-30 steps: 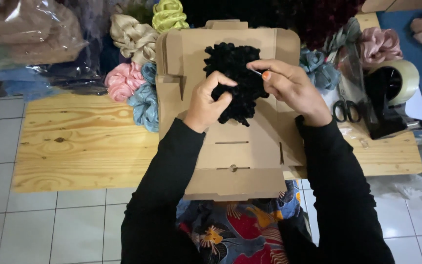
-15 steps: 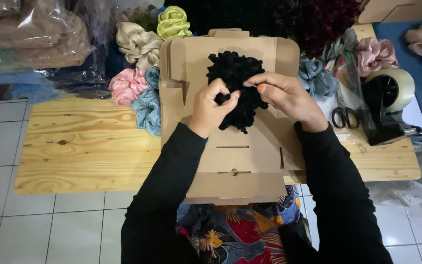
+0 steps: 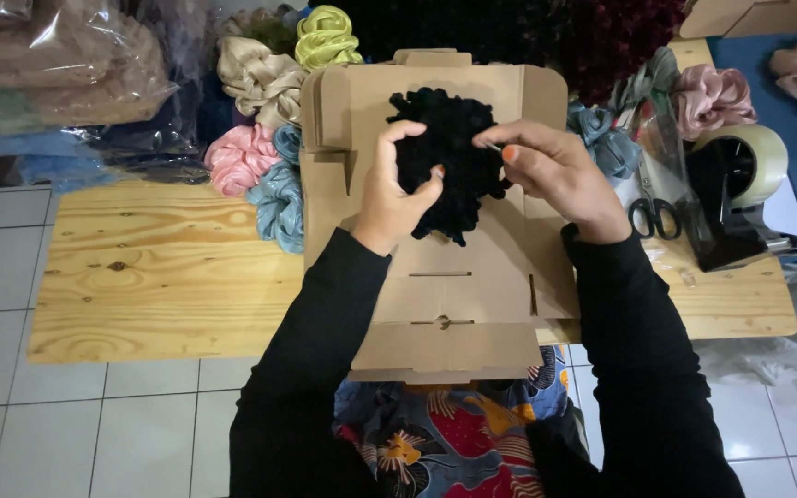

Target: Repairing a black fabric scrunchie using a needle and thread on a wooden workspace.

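From the head view, the black scrunchie (image 3: 445,161) lies on the upper half of the flat box (image 3: 445,304), straight ahead of both hands and between them. The left hand (image 3: 397,189) grips its left edge, thumb curled under and fingers over the top; the right hand (image 3: 551,171) pinches its right edge between thumb and forefinger. Both hands touch it, so neither is nearer, and the bunched mass has no clear long axis.

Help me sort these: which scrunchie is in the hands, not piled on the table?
The black scrunchie, gripped by the left hand and right hand over the flat cardboard box.
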